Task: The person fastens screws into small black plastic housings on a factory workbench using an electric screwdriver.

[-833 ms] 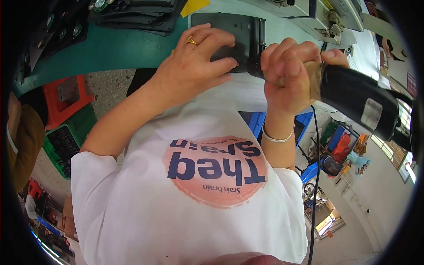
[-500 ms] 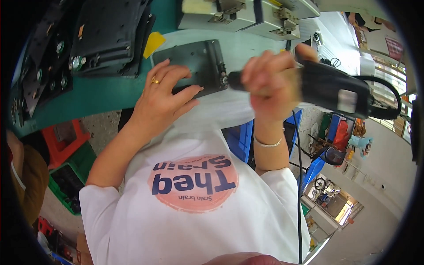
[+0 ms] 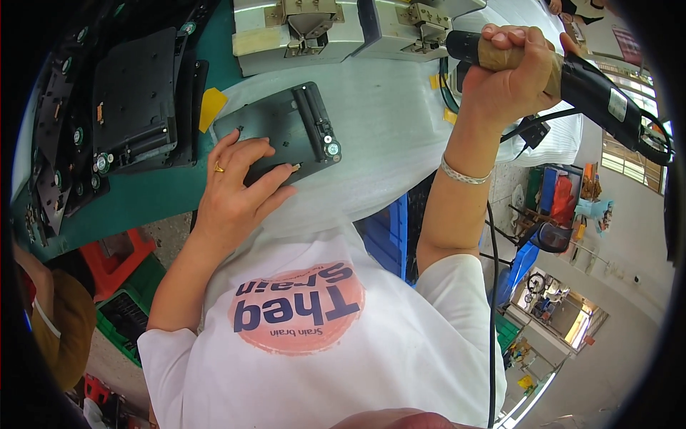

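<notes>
A black rectangular panel (image 3: 282,129) lies on a white foam-covered work surface in front of me. It has a raised strip with small round metal fittings along its right side. My left hand (image 3: 239,179) holds it at the near left, fingers curved over its face and thumb by the near edge. A small brass-coloured piece shows at a fingertip. Up at the right, my right hand (image 3: 511,75) is closed around the tan-wrapped grip of a corded black electric screwdriver (image 3: 600,96). Its dark nose points left, well apart from the panel.
Similar black panels (image 3: 132,93) are stacked on the green table (image 3: 136,189) at left. Pale metal boxes with latches (image 3: 300,46) stand along the back. A yellow paper piece (image 3: 211,107) lies beside the panel. A cable (image 3: 493,307) hangs at right; another person's arm (image 3: 43,286) shows at left.
My right hand has lifted the screwdriver off the panel's right-side fitting and carried it up and right. My left hand stays on the panel. The whole view has shifted somewhat.
</notes>
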`<state>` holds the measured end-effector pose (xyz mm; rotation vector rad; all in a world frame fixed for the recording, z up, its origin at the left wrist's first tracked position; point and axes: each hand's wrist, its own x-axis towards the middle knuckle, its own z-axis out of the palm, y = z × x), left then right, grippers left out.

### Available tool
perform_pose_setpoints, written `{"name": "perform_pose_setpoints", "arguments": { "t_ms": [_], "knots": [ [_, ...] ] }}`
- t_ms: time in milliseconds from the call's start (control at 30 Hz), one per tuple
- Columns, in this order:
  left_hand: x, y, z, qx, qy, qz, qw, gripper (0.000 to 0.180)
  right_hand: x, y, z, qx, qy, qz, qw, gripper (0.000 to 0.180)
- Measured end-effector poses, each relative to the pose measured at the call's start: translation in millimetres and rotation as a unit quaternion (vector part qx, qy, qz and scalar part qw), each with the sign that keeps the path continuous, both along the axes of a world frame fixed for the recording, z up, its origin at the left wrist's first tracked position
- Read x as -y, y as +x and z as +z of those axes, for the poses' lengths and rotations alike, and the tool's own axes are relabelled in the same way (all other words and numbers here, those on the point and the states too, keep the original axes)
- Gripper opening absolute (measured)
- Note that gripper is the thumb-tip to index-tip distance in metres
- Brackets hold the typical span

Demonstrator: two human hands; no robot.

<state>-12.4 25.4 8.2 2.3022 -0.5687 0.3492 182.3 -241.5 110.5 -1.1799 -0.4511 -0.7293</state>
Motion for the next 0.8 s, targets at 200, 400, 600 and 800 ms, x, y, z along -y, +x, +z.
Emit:
{"name": "perform_pose_setpoints", "arguments": {
  "t_ms": [200,400,600,800],
  "knots": [
    [0.2,2.2,3.1,-0.004,0.002,-0.004,1.000,0.038,1.7,3.4,-0.7,0.000,0.002,-0.019,1.000,0.011],
    [0.4,1.7,2.7,-0.007,0.002,0.000,1.000,0.036,6.7,12.6,-2.1,0.004,-0.017,0.060,0.998,0.011],
    [-2.0,0.4,-0.8,0.002,0.000,-0.005,1.000,0.045,-12.7,3.1,16.2,-0.016,-0.118,0.063,0.991,0.040],
    [-1.9,-2.0,-5.7,0.001,-0.026,0.014,1.000,0.052,3.8,-6.0,8.4,-0.067,-0.090,0.090,0.990,0.014]
  ]
}}
